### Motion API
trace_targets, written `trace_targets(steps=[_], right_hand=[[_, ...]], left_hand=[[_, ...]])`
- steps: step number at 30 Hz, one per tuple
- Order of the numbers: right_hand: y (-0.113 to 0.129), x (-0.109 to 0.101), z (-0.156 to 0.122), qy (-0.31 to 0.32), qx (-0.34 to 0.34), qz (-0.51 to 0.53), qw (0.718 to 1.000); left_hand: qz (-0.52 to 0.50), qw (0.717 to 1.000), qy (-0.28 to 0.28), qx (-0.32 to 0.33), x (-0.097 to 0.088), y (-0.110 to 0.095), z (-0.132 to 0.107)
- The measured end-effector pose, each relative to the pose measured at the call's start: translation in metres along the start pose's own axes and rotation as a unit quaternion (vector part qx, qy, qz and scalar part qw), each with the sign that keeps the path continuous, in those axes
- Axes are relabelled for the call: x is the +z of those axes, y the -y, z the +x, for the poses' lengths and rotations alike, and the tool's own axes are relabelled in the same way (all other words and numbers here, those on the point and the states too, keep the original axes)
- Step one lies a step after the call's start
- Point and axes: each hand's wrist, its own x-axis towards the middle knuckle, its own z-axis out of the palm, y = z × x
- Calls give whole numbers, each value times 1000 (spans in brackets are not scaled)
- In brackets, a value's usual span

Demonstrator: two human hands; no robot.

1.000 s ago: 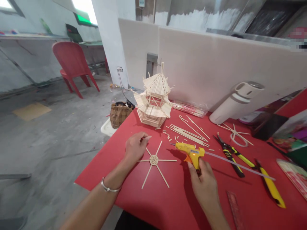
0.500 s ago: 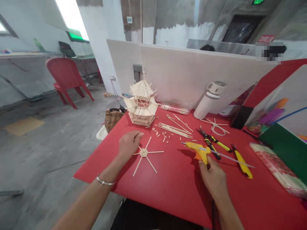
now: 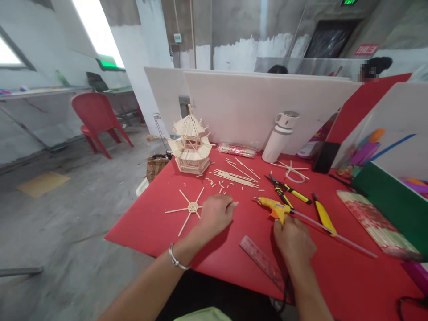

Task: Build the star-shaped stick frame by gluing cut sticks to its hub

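My right hand [image 3: 294, 240] grips a yellow hot glue gun [image 3: 274, 207], its nozzle pointing left and a long clear glue stick [image 3: 347, 243] sticking out behind. My left hand [image 3: 217, 215] is closed, fingers curled in; whether something small is in them is hidden. Beside it, on the left, a six-armed star of thin wooden sticks [image 3: 193, 207] lies flat, partly covered by the hand. Between my hands lies a clear ruler [image 3: 261, 258]. Cut stick pieces [image 3: 219, 184] and longer wooden sticks [image 3: 236, 178] are scattered beyond.
A stick-built pagoda model [image 3: 191, 151] stands at the back left. Behind are a packet of sticks [image 3: 237, 150], a white flask [image 3: 280, 136] and another stick star [image 3: 290, 169]. Black-yellow pliers [image 3: 284, 189], a yellow cutter [image 3: 323, 214] and a larger stick packet [image 3: 377, 223] lie right.
My left hand has moved right, from the star's upper left to its right side. The ruler shows now between my hands. My right hand still holds the glue gun.
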Motion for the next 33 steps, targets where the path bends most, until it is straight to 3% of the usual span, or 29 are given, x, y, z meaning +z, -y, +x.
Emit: trace_targets(steps=[6, 11, 13, 15, 17, 20, 22, 24, 29, 33], right_hand=[[6, -7, 18, 80, 33, 18, 996], [-1, -17, 31, 119, 35, 34, 992], [-5, -25, 28, 102, 25, 35, 994], [-6, -37, 17, 58, -25, 44, 997], [-2, -48, 0, 62, -133, 89, 985], [8, -56, -30, 227, -261, 148, 927], [15, -53, -43, 267, -256, 142, 918], [23, -46, -46, 267, -228, 144, 925], [52, -27, -27, 193, -188, 106, 957], [70, -22, -20, 167, -178, 52, 968]], left_hand=[[66, 997, 30, 17, 18, -20, 15], [74, 996, 30, 34, 23, -17, 18], [67, 996, 35, 47, 26, -14, 19], [62, 995, 43, 58, 29, -12, 21], [64, 994, 58, 61, 33, -14, 27], [78, 992, 83, 60, 37, -22, 36], [73, 993, 52, 72, 37, -28, 39], [70, 993, 31, 86, 32, -31, 37], [70, 993, 64, 65, 17, -22, 15], [52, 998, 29, 36, 16, -12, -7]])
